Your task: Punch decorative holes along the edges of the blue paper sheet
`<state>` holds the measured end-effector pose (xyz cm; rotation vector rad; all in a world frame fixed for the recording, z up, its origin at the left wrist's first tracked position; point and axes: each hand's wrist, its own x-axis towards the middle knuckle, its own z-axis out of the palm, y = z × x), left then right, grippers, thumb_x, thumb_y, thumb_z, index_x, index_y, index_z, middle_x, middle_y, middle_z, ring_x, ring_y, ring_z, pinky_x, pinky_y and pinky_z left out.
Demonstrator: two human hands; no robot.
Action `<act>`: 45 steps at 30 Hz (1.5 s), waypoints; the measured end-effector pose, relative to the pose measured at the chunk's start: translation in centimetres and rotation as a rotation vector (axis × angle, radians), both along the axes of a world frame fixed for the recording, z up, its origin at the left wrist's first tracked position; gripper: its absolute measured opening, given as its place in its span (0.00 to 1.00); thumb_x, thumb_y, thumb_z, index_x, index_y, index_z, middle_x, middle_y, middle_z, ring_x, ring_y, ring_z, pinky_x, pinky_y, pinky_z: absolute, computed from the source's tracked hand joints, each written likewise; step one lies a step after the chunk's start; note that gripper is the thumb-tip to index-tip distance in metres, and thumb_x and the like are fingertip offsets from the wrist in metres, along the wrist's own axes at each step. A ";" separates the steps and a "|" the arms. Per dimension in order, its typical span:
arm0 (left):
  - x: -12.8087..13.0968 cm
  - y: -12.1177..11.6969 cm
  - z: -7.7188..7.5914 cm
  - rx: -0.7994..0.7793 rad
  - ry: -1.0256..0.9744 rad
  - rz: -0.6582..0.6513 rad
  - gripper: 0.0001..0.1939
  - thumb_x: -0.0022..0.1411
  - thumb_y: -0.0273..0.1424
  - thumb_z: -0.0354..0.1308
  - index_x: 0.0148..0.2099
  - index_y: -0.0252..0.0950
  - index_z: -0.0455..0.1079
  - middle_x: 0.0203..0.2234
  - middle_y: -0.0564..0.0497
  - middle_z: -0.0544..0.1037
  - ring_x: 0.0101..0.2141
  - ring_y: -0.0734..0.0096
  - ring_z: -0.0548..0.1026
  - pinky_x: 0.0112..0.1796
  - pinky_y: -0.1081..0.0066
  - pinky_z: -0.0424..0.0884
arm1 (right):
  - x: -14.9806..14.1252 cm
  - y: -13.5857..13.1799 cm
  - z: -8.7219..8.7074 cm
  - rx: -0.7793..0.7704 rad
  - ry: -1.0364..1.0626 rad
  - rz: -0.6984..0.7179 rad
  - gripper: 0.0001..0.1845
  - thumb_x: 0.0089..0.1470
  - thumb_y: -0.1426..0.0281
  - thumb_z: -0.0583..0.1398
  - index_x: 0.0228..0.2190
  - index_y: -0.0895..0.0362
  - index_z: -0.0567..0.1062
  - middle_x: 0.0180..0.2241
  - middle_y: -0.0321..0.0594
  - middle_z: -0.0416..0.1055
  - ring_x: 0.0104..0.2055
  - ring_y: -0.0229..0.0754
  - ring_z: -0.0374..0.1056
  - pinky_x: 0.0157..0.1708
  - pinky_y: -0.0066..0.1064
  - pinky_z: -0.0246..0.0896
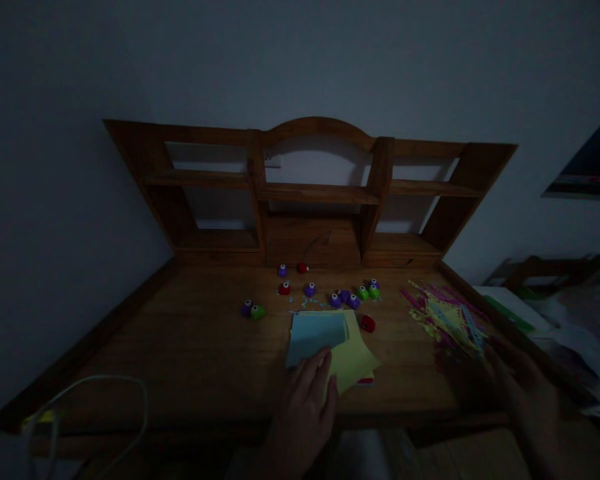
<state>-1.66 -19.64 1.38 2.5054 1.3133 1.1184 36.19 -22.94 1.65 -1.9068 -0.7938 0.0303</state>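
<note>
My left hand [307, 393] is closed on a sheet of yellow paper [354, 357], its thumb and fingers at the sheet's lower left edge. Under it lies light blue paper [313, 333] on a small stack, with a bit of red showing at the lower right. At the right, my right hand [523, 387] hovers beside a loose pile of paper strips [447, 317] in pink, yellow and blue. Its fingers look stretched out and apart, though dark and blurred; nothing shows in them. A small red punch-like piece [367, 323] lies just right of the paper.
Several small purple [310, 289], green [258, 311] and red [285, 289] punch-like pieces with white tops are scattered behind the paper, among tiny blue paper bits. A wooden shelf unit [320, 193] rises at the desk's back. A white cable [145, 407] loops at the front left.
</note>
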 end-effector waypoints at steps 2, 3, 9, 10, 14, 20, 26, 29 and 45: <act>-1.2 0.5 1.4 -0.049 -0.158 0.014 0.18 0.68 0.27 0.49 0.57 0.39 0.68 0.52 0.47 0.74 0.51 0.66 0.73 0.52 0.66 0.71 | -0.8 0.1 0.6 -0.034 0.043 -0.015 0.29 0.45 0.52 0.61 0.45 0.58 0.76 0.38 0.55 0.77 0.38 0.61 0.73 0.33 0.49 0.70; -1.8 0.7 2.2 -0.069 -0.237 0.029 0.16 0.68 0.28 0.49 0.54 0.40 0.71 0.50 0.48 0.76 0.49 0.67 0.74 0.51 0.66 0.72 | -1.2 0.3 0.8 -0.028 0.059 -0.029 0.30 0.45 0.53 0.61 0.46 0.58 0.76 0.39 0.55 0.77 0.39 0.60 0.73 0.35 0.48 0.70; -3.9 1.4 5.6 -0.352 -0.780 0.122 0.06 0.60 0.35 0.61 0.37 0.38 0.75 0.35 0.50 0.80 0.39 0.65 0.79 0.41 0.68 0.76 | -4.4 1.5 1.6 0.137 0.058 0.184 0.31 0.48 0.52 0.62 0.51 0.53 0.72 0.48 0.48 0.73 0.45 0.55 0.72 0.40 0.42 0.70; -3.9 1.5 5.6 -0.423 -0.869 0.129 0.08 0.58 0.36 0.63 0.36 0.37 0.74 0.33 0.50 0.80 0.37 0.65 0.79 0.39 0.69 0.76 | -5.1 1.5 2.0 0.145 0.070 0.239 0.30 0.49 0.52 0.63 0.51 0.52 0.71 0.49 0.47 0.72 0.45 0.54 0.72 0.39 0.41 0.71; -3.1 1.9 4.9 -0.636 -1.072 0.100 0.11 0.53 0.36 0.66 0.33 0.35 0.72 0.28 0.50 0.80 0.33 0.65 0.80 0.34 0.71 0.77 | -8.7 1.1 4.4 0.011 0.247 0.708 0.29 0.52 0.56 0.63 0.54 0.49 0.69 0.51 0.47 0.71 0.36 0.47 0.73 0.31 0.35 0.71; -1.8 2.4 3.0 -0.646 -1.133 0.019 0.12 0.51 0.34 0.67 0.32 0.35 0.67 0.28 0.52 0.79 0.32 0.67 0.79 0.32 0.73 0.76 | -13.5 0.7 7.8 -0.036 0.334 1.082 0.36 0.48 0.65 0.68 0.57 0.48 0.66 0.42 0.46 0.76 0.38 0.47 0.73 0.38 0.38 0.71; -3.1 3.7 2.2 -0.352 -0.813 -0.106 0.14 0.53 0.27 0.62 0.43 0.39 0.67 0.41 0.49 0.75 0.42 0.64 0.76 0.38 0.67 0.76 | -14.8 2.8 7.8 0.069 0.020 1.207 0.05 0.56 0.65 0.64 0.34 0.51 0.80 0.49 0.44 0.73 0.52 0.50 0.69 0.53 0.44 0.64; -3.8 4.4 1.6 -0.150 -0.455 -0.073 0.13 0.56 0.24 0.60 0.44 0.40 0.71 0.47 0.47 0.72 0.47 0.61 0.73 0.46 0.60 0.73 | -15.1 4.0 6.3 0.063 -0.013 1.183 0.06 0.56 0.65 0.63 0.34 0.52 0.79 0.49 0.45 0.74 0.51 0.50 0.69 0.52 0.44 0.64; -3.0 4.8 -1.7 -0.125 0.172 -0.152 0.06 0.69 0.32 0.52 0.44 0.39 0.69 0.39 0.51 0.74 0.41 0.67 0.73 0.45 0.66 0.70 | -14.4 5.7 -1.5 -0.017 -0.273 1.152 0.14 0.56 0.67 0.63 0.45 0.50 0.75 0.52 0.44 0.69 0.56 0.49 0.63 0.56 0.46 0.59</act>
